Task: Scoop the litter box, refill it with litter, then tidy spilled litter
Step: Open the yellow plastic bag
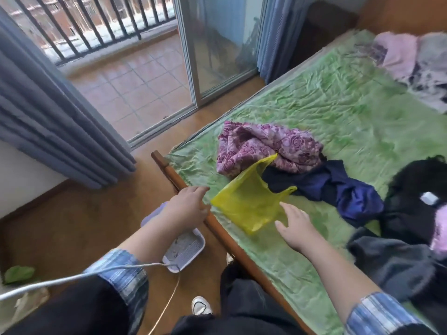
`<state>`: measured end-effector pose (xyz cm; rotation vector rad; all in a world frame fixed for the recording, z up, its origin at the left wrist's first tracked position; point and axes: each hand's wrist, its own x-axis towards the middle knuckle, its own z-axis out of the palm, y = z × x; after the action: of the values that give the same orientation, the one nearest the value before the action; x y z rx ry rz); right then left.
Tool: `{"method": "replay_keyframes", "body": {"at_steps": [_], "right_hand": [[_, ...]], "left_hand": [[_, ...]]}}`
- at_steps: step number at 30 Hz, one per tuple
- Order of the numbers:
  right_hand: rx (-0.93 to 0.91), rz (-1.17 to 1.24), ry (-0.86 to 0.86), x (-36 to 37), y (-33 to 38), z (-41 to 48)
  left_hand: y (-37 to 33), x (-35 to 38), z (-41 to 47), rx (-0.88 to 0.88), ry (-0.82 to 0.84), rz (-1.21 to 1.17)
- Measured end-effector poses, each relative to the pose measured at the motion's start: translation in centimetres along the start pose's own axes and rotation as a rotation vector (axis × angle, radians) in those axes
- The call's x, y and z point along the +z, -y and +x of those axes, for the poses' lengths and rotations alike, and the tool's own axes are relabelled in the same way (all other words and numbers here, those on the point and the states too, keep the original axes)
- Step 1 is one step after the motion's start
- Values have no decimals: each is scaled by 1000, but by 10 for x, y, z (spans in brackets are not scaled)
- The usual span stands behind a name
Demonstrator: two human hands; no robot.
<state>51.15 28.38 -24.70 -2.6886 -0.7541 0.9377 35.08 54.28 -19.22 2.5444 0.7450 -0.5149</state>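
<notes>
Litter box (197, 250), left hand (187, 207), right hand (295, 224) open by yellow bag (249, 201)

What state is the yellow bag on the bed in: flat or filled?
Flat and apparently empty: the bag lies spread thin on the green sheet, its two handles apart, with no bulge showing.

Thin, translucent yellow plastic bag (249, 209); crumpled, faintly glossy green cloth sheet (338, 112); smooth wooden bed rail (232, 240).
</notes>
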Motion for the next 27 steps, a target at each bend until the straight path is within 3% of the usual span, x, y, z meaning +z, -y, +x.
{"method": "replay_keyframes", "body": {"at_steps": [7,14,21,27], "right_hand": [[312,371,165,11,-50,89],[585,669,203,32,-82,165],[745,727,248,67,-111,229],[883,1226,265,113,-129,266]], "left_hand": [[-49,30,95,-65,273,-10],[-74,54,193,-121,402,-19],[-83,96,277,-151,274,-80],[-69,134,323,-338,332,-149]]}}
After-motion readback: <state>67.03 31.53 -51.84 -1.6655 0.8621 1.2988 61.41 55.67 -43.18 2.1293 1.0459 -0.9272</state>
